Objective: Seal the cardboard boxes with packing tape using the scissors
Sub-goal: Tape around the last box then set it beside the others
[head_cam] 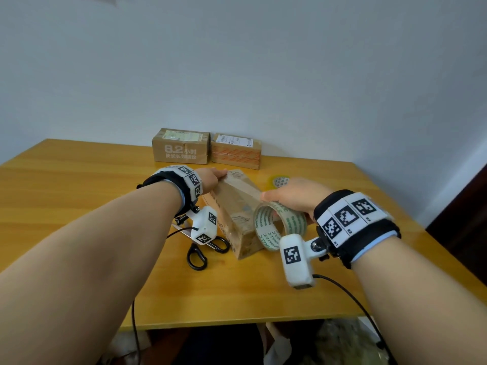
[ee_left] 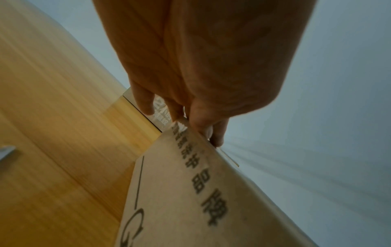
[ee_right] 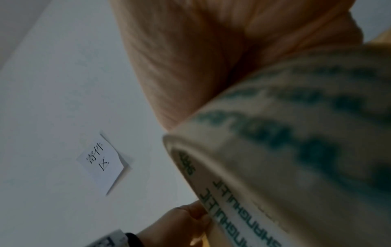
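Observation:
A long cardboard box (head_cam: pixel 238 217) lies slantwise mid-table; its printed side fills the left wrist view (ee_left: pixel 180 200). At its far end my left hand (head_cam: pixel 212 177) pinches the free end of a clear tape strip (head_cam: pixel 243 186) between thumb and forefinger (ee_left: pixel 208 132) at the top edge. The strip runs back along the box top to the tape roll (head_cam: pixel 279 225), printed in green, which my right hand (head_cam: pixel 290 196) grips over the box's near right side. The roll (ee_right: pixel 296 133) looms large in the right wrist view. Black-handled scissors (head_cam: pixel 203 250) lie left of the box, blades hidden under my left wrist.
Two taped cardboard boxes (head_cam: pixel 181 146) (head_cam: pixel 235 151) stand side by side at the back against the wall. A second tape roll (head_cam: pixel 280 181) lies behind my right hand. The wooden table (head_cam: pixel 79 193) ends close on the right. A paper note (ee_right: pixel 101 160) hangs on the wall.

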